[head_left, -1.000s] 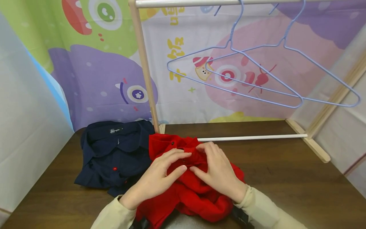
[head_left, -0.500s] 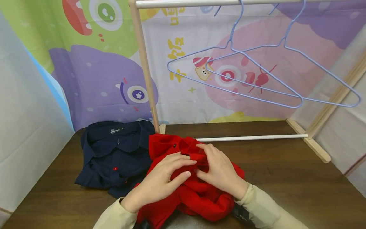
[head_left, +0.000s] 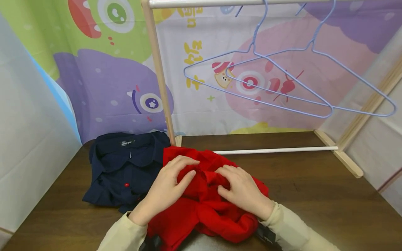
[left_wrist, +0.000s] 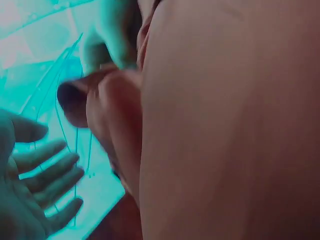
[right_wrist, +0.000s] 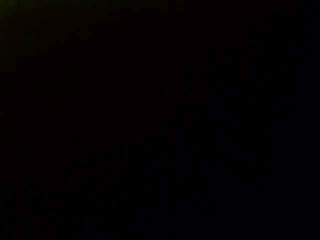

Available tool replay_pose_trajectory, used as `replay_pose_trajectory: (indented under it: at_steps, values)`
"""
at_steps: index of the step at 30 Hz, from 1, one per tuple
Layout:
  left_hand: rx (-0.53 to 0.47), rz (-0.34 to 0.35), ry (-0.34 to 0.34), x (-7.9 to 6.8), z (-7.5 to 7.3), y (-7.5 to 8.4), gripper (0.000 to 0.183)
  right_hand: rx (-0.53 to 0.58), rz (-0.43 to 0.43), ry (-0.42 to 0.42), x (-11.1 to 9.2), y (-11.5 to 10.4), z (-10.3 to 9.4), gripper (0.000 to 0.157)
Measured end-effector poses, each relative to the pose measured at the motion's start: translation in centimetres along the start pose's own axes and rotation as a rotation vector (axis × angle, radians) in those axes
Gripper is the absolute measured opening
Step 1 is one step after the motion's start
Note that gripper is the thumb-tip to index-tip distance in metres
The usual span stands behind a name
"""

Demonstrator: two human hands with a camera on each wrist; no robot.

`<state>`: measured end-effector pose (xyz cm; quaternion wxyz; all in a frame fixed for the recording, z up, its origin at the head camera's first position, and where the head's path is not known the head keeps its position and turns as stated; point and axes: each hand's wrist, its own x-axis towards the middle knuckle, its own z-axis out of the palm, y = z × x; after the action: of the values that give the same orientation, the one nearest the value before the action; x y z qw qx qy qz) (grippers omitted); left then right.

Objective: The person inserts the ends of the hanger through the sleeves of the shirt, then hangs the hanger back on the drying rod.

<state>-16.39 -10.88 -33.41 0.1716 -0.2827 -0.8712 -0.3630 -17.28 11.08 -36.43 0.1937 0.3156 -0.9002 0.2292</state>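
A red shirt [head_left: 176,218] lies crumpled on the brown table, close to my body. Over its left side is my left hand [head_left: 166,190], thumb and fingers spread apart. The left wrist view shows this left hand [left_wrist: 32,187] with straight fingers and no cloth in them, beside the large surface of the shirt [left_wrist: 215,125]. My right hand [head_left: 243,190] pinches a fold near the shirt's middle; in the left wrist view the right hand [left_wrist: 110,32] meets a rolled edge of cloth. The right wrist view is black.
A folded navy shirt [head_left: 125,167] with red buttons lies left of the red one. Behind stands a wooden rack [head_left: 160,76] with a white lower bar [head_left: 276,151]. Two blue wire hangers [head_left: 251,98] hang from its top rail [head_left: 204,3]. A patterned curtain [head_left: 201,115] closes the back.
My left hand has come away from the middle of the red shirt, moving left and slightly up. The right hand has lowered a little, and the cloth between the hands has shifted.
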Motion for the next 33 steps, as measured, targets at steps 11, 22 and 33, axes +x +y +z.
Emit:
replay_pose_trajectory:
  at_steps: [11,22,33]
  values:
    - [0.156,-0.297,0.038,0.5,-1.2,-2.8,0.03,0.088,-0.016,-0.175,-0.2,-0.8,-0.8,0.028]
    - [0.223,-0.367,-0.051,0.3,-0.8,-3.6,0.016,0.244,0.125,-0.023,0.0,-0.2,-0.6,0.012]
    - [0.12,-0.213,0.143,0.4,-1.4,-2.7,0.01,0.244,0.129,-0.014,0.0,0.7,0.0,0.068]
